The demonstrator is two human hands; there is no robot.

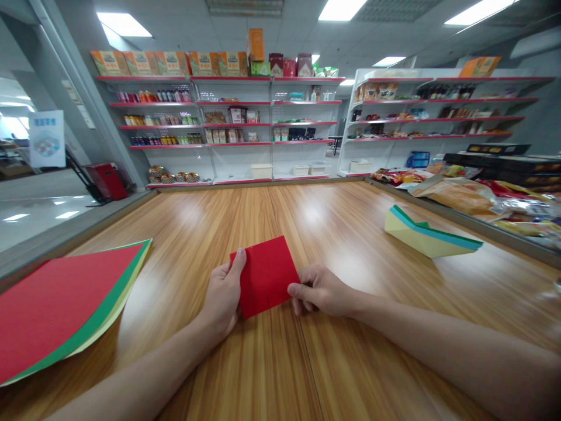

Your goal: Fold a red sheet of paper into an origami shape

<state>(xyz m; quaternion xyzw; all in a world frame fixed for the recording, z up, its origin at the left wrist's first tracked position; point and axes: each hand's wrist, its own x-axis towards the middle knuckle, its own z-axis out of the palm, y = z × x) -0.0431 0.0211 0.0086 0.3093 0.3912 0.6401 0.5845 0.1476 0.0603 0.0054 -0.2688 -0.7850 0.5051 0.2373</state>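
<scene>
Between my two hands is a folded piece of red paper, roughly square, held up a little over the wooden table. My left hand grips its left edge, thumb on the front face and fingers behind. At the lower right edge my right hand pinches it between thumb and fingers. Faint crease lines show on the red face. Off to the right stands a folded paper boat in pale yellow, blue and green. Sheets of red, green and yellow paper lie stacked at the left, their far right corner curling up.
Snack packets and dark boxes lie beyond the table's raised right edge. Shelves with bottles and boxed goods line the back. A red box-shaped object and a sign stand on the floor at left.
</scene>
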